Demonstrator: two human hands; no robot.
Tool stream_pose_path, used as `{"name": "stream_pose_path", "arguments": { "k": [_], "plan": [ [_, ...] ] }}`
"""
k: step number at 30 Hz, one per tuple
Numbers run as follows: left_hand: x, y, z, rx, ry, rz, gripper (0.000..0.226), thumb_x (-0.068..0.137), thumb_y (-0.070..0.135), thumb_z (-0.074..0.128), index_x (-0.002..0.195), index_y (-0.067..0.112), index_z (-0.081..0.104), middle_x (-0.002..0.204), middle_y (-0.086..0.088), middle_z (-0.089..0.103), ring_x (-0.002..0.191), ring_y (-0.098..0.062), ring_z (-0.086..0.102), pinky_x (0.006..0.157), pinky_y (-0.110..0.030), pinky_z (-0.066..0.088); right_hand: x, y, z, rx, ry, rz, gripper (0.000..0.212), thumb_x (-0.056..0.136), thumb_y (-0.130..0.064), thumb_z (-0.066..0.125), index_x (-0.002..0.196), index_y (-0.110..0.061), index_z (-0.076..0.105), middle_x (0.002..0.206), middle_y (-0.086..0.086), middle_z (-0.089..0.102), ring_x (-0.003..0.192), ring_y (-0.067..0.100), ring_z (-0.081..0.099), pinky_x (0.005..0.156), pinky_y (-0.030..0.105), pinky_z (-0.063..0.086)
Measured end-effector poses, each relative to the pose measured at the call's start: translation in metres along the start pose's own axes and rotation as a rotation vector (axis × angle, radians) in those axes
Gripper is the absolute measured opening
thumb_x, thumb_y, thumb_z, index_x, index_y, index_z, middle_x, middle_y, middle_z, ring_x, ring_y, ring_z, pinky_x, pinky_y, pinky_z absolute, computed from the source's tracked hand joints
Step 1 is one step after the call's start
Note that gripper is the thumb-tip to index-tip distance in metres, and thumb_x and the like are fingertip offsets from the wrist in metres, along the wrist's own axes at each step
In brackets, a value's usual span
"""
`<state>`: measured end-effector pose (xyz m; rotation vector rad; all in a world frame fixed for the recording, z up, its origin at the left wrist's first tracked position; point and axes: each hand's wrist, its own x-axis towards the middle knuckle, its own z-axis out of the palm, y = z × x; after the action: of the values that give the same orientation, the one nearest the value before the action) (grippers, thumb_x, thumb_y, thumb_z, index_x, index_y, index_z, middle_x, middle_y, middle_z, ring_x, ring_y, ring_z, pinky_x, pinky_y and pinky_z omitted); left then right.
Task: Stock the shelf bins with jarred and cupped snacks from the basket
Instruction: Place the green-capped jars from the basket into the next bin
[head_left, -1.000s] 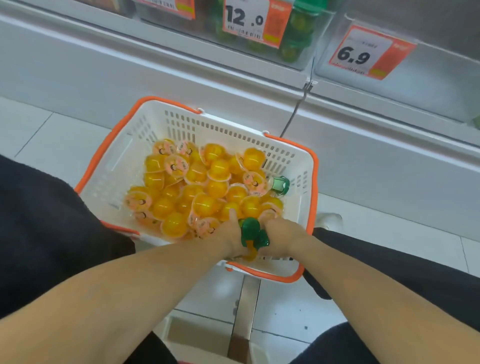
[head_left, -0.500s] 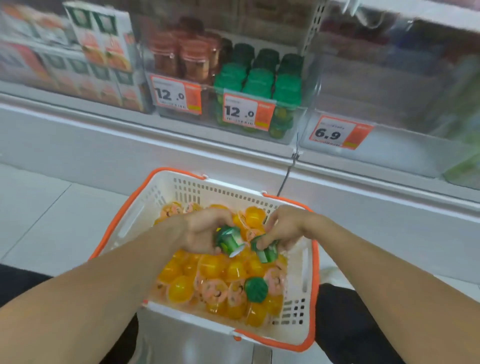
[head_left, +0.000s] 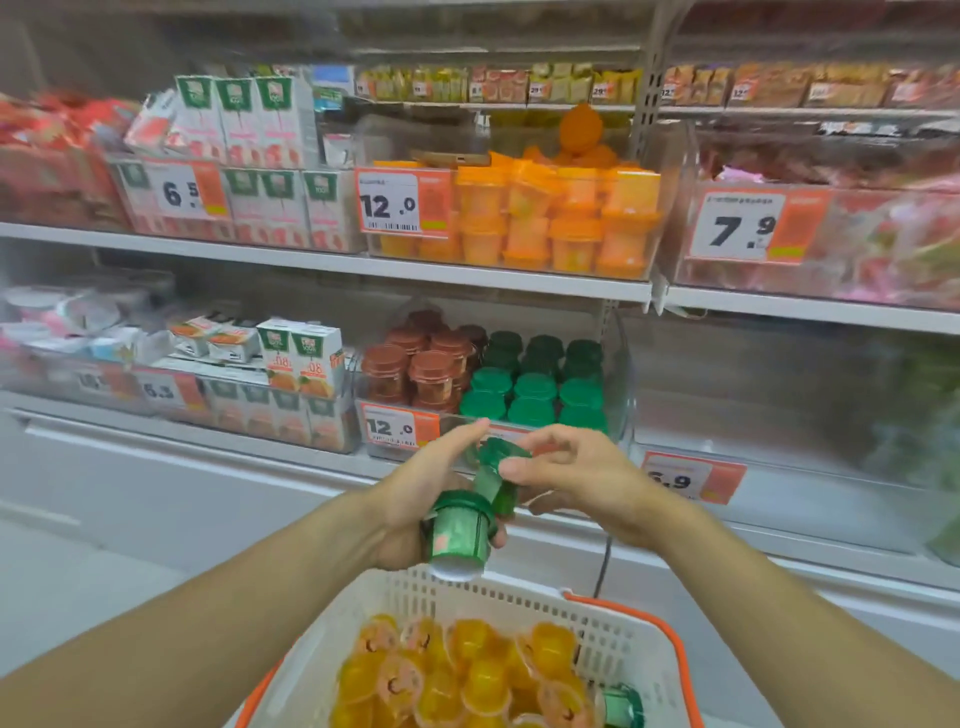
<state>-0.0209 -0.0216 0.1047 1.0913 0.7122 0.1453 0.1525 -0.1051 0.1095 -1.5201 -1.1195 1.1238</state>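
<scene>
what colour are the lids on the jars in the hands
Green, on the jar the left hand holds; head view shows it best.

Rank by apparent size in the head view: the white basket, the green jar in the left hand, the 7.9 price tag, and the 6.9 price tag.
1. white basket
2. 7.9 price tag
3. green jar gripped in the left hand, enlarged by nearness to the camera
4. 6.9 price tag, close to the jar and partly hidden, so this order is unsure
</scene>
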Motion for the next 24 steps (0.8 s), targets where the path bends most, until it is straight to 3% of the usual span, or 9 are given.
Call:
{"name": "stream_pose_path", "arguments": {
  "k": [2, 5, 8, 11, 14, 17, 21, 24],
  "plan": [
    [-0.002, -0.003, 0.0, -0.014, 0.041, 0.061, 0.057, 0.089, 0.061, 0.058, 0.103, 0.008, 0.073, 0.078, -0.015, 0.063, 0.061, -0.025, 0.059, 0.061, -0.032, 0.049, 0.004, 0.001, 0.015, -0.036, 0.136, -0.049, 0.07, 0.058, -0.042, 0.089, 0.109, -0.004, 0.059, 0.083, 0.014, 0.073, 0.07, 0.019, 0.068, 0.069, 0.035, 0.057],
    [-0.001, -0.001, 0.003, -0.05, 0.089, 0.115, 0.048, 0.092, 0.048, 0.055, 0.111, 0.006, 0.071, 0.082, -0.014, 0.064, 0.06, -0.024, 0.058, 0.059, -0.031, 0.047, 0.008, 0.004, 0.019, -0.173, 0.249, -0.137, 0.077, 0.048, -0.067, 0.086, 0.098, -0.015, 0.059, 0.095, 0.01, 0.071, 0.083, 0.021, 0.069, 0.074, 0.041, 0.057],
    [-0.002, 0.003, 0.002, -0.083, 0.053, 0.123, 0.044, 0.093, 0.045, 0.052, 0.109, 0.006, 0.068, 0.083, -0.015, 0.062, 0.059, -0.025, 0.058, 0.058, -0.031, 0.047, 0.007, 0.005, 0.007, -0.067, 0.157, -0.186, 0.061, 0.061, -0.049, 0.087, 0.109, -0.019, 0.062, 0.114, 0.004, 0.068, 0.098, 0.025, 0.069, 0.082, 0.044, 0.059],
    [-0.006, 0.004, 0.003, -0.1, -0.003, 0.098, 0.046, 0.093, 0.049, 0.052, 0.099, 0.006, 0.068, 0.079, -0.013, 0.063, 0.059, -0.025, 0.058, 0.056, -0.029, 0.048, 0.006, 0.005, -0.001, -0.039, 0.066, -0.228, 0.05, 0.066, -0.033, 0.091, 0.111, -0.022, 0.07, 0.115, 0.004, 0.071, 0.105, 0.029, 0.068, 0.086, 0.048, 0.059],
    [-0.006, 0.002, 0.002, -0.12, 0.023, 0.097, 0.051, 0.092, 0.052, 0.057, 0.107, 0.005, 0.067, 0.079, -0.014, 0.064, 0.059, -0.025, 0.059, 0.056, -0.029, 0.05, 0.006, 0.009, 0.004, -0.01, 0.143, -0.247, 0.045, 0.061, -0.031, 0.089, 0.102, -0.018, 0.075, 0.109, 0.008, 0.073, 0.099, 0.033, 0.069, 0.081, 0.044, 0.061],
    [-0.003, 0.003, 0.001, -0.109, 0.073, 0.132, 0.047, 0.089, 0.051, 0.064, 0.116, 0.014, 0.069, 0.084, -0.011, 0.065, 0.06, -0.023, 0.06, 0.061, -0.031, 0.047, 0.008, 0.009, 0.013, -0.035, 0.237, -0.27, 0.049, 0.059, -0.041, 0.087, 0.1, -0.018, 0.073, 0.105, 0.007, 0.072, 0.087, 0.029, 0.071, 0.069, 0.035, 0.059],
    [0.004, 0.003, -0.003, -0.135, 0.081, 0.145, 0.049, 0.086, 0.053, 0.067, 0.114, 0.013, 0.07, 0.09, -0.011, 0.065, 0.06, -0.021, 0.061, 0.058, -0.029, 0.049, 0.01, 0.005, 0.015, 0.037, 0.228, -0.232, 0.045, 0.068, -0.039, 0.079, 0.101, -0.011, 0.072, 0.092, 0.006, 0.073, 0.077, 0.021, 0.07, 0.07, 0.038, 0.056],
    [0.007, 0.001, -0.005, -0.182, 0.098, 0.128, 0.054, 0.088, 0.054, 0.064, 0.112, 0.006, 0.07, 0.086, -0.012, 0.065, 0.059, -0.02, 0.062, 0.055, -0.027, 0.051, 0.012, 0.003, 0.015, -0.005, 0.265, -0.259, 0.034, 0.073, -0.031, 0.08, 0.098, -0.009, 0.073, 0.09, 0.004, 0.075, 0.075, 0.015, 0.07, 0.066, 0.028, 0.055]
  ]
}}
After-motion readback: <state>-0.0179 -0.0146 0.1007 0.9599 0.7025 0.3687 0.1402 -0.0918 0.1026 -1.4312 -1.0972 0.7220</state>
